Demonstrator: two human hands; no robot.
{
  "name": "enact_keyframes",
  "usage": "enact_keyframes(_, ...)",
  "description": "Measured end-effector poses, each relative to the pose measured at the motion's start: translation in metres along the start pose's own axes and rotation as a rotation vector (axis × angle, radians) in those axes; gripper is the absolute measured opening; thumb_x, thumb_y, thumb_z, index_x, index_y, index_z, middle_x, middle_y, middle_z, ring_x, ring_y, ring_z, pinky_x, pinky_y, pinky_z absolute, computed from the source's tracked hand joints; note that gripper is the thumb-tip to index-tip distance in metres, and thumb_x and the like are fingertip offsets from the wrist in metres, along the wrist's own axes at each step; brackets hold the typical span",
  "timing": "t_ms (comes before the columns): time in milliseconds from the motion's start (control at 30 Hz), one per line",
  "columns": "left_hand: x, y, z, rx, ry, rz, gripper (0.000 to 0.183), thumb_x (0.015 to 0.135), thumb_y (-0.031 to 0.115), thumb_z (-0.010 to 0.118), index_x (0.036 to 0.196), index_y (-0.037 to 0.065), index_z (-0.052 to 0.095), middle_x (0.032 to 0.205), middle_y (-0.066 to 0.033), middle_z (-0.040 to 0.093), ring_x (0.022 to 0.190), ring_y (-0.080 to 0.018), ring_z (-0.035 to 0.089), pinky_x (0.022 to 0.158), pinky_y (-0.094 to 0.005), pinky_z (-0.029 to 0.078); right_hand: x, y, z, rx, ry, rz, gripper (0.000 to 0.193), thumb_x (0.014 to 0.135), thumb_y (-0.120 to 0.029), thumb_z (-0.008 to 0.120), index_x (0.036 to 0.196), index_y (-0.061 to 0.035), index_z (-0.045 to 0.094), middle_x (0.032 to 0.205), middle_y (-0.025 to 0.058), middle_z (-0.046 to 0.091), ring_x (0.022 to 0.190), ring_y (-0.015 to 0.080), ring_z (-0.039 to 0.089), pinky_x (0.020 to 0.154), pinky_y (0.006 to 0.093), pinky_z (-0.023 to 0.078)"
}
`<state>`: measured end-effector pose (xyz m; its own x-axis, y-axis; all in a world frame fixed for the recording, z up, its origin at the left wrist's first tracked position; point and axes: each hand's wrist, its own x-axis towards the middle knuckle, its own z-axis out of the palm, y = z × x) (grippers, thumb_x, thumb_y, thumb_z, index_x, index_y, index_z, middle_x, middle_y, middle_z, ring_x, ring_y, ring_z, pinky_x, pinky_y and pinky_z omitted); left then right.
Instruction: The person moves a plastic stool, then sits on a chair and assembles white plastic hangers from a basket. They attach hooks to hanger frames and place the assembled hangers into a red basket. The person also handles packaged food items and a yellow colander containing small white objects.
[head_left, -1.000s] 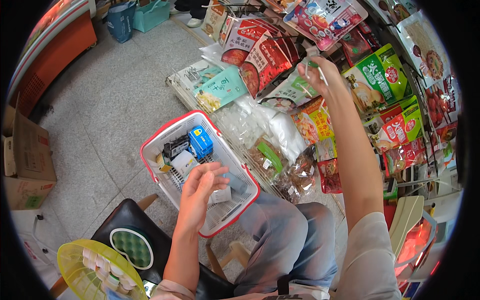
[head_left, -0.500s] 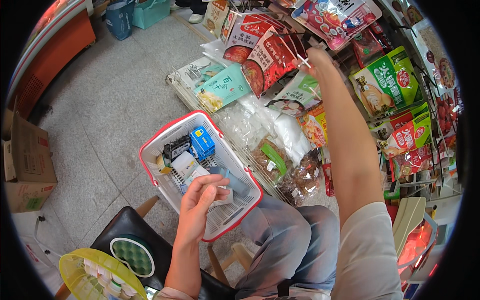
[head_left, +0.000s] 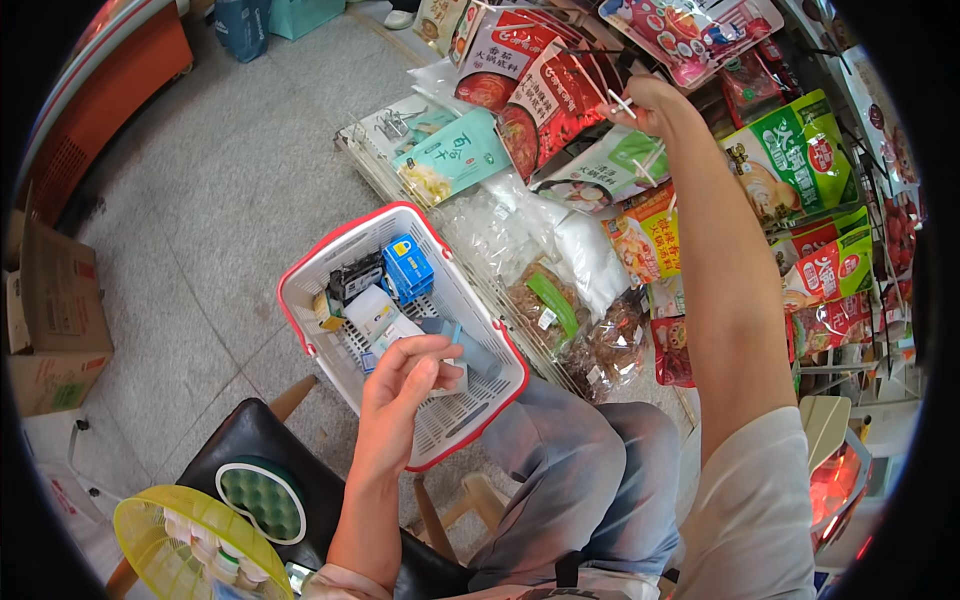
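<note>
My right hand (head_left: 655, 105) reaches to the rack at the upper right. Its fingers are bent in around a white-tipped hook (head_left: 622, 103), beside the right edge of a red soup-base packet (head_left: 560, 95); what they pinch is hidden. Just below hangs a white and green packet (head_left: 600, 170). Over the near side of a white basket with a red rim (head_left: 450, 450), my left hand (head_left: 405, 385) hovers with loosely bent fingers and nothing in it. Inside the basket are blue boxes (head_left: 408, 268), a black pack (head_left: 355, 275) and white boxes (head_left: 372, 312).
Clear plastic-wrapped goods (head_left: 545, 300) and a teal packet (head_left: 452, 155) lie on a low wire shelf beside the basket. More packets (head_left: 790, 165) hang at the right. A black stool (head_left: 225, 435) bears a green sponge-like pad (head_left: 262, 503) and a yellow basket (head_left: 135, 540). Cardboard boxes (head_left: 65, 300) stand left.
My right hand has moved slightly up and to the right at the rack. The red packet beside it has shifted a little. My left hand stays over the basket.
</note>
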<state>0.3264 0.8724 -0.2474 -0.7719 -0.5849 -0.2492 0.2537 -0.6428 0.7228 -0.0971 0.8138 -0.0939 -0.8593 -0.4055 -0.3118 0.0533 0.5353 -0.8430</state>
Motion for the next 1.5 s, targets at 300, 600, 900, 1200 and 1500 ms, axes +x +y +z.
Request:
enact_keyframes(300,0.0,0.002,-0.003,-0.007,0.038,0.009,0.032,0.101,0.023,0.058,0.123,0.001,0.058,0.117,-0.0139,0.066,0.1,-0.0176,0.062,0.091,-0.0341,0.049,0.031,-0.001,-0.011,0.074,0.009,0.113,0.023,0.095,0.002,0.038,0.116,0.0105,0.038,0.117,0.0249,0.053,0.087,0.0435,0.07,0.073,0.042,0.068)
enact_keyframes(600,0.0,0.002,-0.002,-0.013,0.054,0.004,0.031,0.1,0.023,0.059,0.122,0.0,0.058,0.116,-0.0136,0.067,0.098,-0.0174,0.062,0.09,-0.0343,0.049,0.057,0.013,-0.014,-0.026,-0.069,0.047,0.017,0.092,0.004,0.039,0.104,0.0153,0.045,0.096,0.0257,0.057,0.084,0.0413,0.07,0.073,0.0515,0.066)
enact_keyframes(900,0.001,-0.002,-0.001,0.009,0.079,-0.002,0.033,0.099,0.026,0.06,0.121,0.001,0.059,0.113,-0.0134,0.067,0.095,-0.0184,0.064,0.088,-0.0339,0.05,0.05,0.011,-0.01,0.034,-0.018,-0.013,0.021,0.091,0.006,0.038,0.107,0.015,0.047,0.097,0.0255,0.06,0.09,0.0394,0.07,0.071,0.0513,0.066)
enact_keyframes(1200,0.001,-0.002,-0.002,0.004,0.093,-0.003,0.034,0.099,0.027,0.061,0.12,0.001,0.059,0.112,-0.0137,0.068,0.093,-0.0182,0.064,0.087,-0.0339,0.05,0.042,0.015,-0.003,0.012,0.02,0.02,0.011,0.092,0.001,0.044,0.094,0.0114,0.048,0.092,0.0207,0.059,0.08,0.041,0.071,0.073,0.0428,0.067)
enact_keyframes(1500,0.0,-0.001,-0.007,-0.008,0.126,0.013,0.033,0.099,0.026,0.061,0.12,0.001,0.059,0.111,-0.0135,0.068,0.093,-0.0177,0.064,0.087,-0.0334,0.051,0.036,0.004,-0.005,-0.207,-0.064,0.034,0.013,0.09,0.0,0.052,0.086,0.0116,0.059,0.093,0.0242,0.067,0.081,0.0331,0.073,0.07,0.0339,0.066)
